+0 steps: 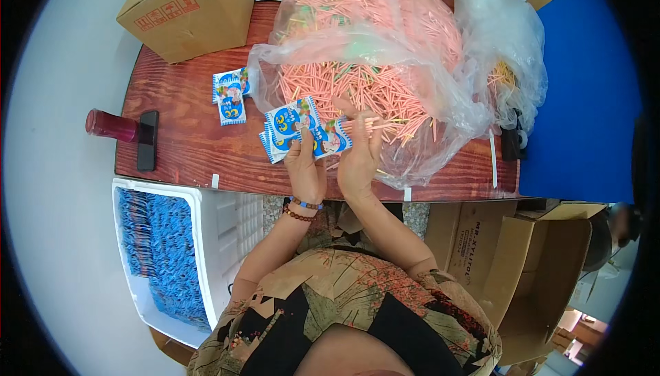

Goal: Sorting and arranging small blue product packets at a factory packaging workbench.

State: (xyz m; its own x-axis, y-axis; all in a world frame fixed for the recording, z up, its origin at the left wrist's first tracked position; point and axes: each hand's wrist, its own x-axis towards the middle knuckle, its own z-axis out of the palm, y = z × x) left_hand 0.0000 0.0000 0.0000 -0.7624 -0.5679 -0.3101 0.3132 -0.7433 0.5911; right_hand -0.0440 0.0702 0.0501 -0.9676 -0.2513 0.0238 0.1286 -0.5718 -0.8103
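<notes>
My left hand [306,168] holds a fan of small blue and white packets [292,128] above the near edge of a reddish wooden table [179,135]. Beside it, touching the packets, my right hand [361,156] pinches a few thin pink sticks [368,125]. Just beyond both hands lies a big clear plastic bag [371,52] heaped with many pink sticks. Two more blue and white packets [230,95] lie flat on the table to the left of the bag.
A white crate [210,228] of blue packets stands at my lower left. A dark phone [147,140] and a red bottle [108,125] lie at the table's left end. Cardboard boxes sit at the far left [185,4] and open at my lower right [543,266]. A second clear bag [509,52] lies right.
</notes>
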